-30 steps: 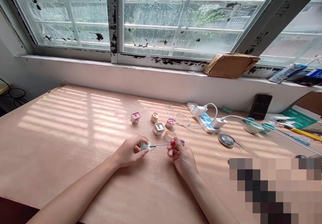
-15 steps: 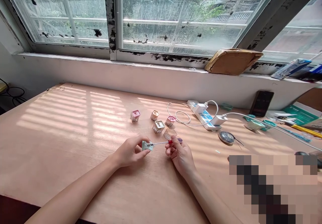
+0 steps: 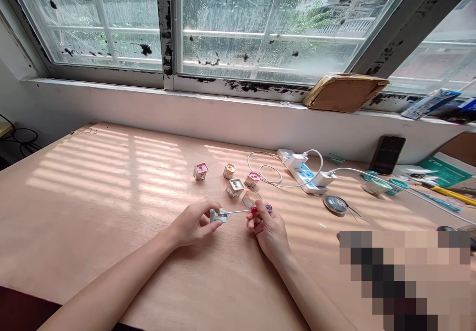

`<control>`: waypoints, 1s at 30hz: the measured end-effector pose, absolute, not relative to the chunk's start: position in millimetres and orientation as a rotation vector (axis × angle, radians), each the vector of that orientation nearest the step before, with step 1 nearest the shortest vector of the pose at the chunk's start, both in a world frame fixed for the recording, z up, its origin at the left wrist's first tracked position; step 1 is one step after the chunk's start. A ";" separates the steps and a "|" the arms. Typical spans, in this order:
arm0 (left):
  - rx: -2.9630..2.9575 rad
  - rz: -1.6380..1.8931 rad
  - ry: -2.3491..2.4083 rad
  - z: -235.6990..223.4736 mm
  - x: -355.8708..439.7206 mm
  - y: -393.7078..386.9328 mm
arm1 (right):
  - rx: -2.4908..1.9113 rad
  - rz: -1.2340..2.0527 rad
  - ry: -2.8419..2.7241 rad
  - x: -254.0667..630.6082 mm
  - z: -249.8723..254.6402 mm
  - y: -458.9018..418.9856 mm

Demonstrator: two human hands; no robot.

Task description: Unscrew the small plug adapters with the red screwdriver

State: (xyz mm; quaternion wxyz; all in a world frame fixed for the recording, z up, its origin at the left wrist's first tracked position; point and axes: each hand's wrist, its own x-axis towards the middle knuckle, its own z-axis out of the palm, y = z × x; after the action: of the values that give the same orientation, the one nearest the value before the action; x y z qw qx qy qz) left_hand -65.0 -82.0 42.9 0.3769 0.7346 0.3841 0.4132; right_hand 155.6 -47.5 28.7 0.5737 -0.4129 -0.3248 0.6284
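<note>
Between the thumb and fingers of my left hand [image 3: 197, 223] is a small pale green piece [image 3: 217, 216], tilted on its side just above the table; its exact kind is unclear. My right hand [image 3: 268, 231] is closed around the red and purple handle of a screwdriver [image 3: 257, 209]. The thin metal shaft points left, with its tip at the green piece. Behind my right fingers stands a small clear, gold-rimmed container [image 3: 251, 199]. Beyond my hands are several small decorated boxes: a white-topped one [image 3: 235, 188], two pink-topped ones [image 3: 201, 171], and a peach-topped one [image 3: 229, 171].
A white power strip [image 3: 303, 171] with plugs and looping white cables lies to the back right. A round dark-faced object [image 3: 335, 204] sits in front of it. Further right are a phone [image 3: 386, 155], teal containers [image 3: 397, 185] and a yellow tool [image 3: 453, 192]. A blurred patch covers the lower right.
My right hand and the screwdriver have shifted slightly to the right. My left hand still holds the green piece in about the same place.
</note>
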 end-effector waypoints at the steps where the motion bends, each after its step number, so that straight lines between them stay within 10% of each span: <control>1: 1.874 1.055 0.981 42.7 -65.0 -82.1 | -0.964 1.469 -0.755 155.9 28.4 -47.3; 30: 2.631 0.838 1.158 31.6 -76.1 -66.7 | -1.008 1.328 -0.830 160.1 24.9 -45.2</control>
State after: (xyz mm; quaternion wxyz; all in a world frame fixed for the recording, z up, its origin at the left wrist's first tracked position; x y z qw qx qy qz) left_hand -76.1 -66.7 31.6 0.0735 0.8763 0.3858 0.2791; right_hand 160.1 -45.2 24.9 0.5969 -0.4341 -0.3576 0.5722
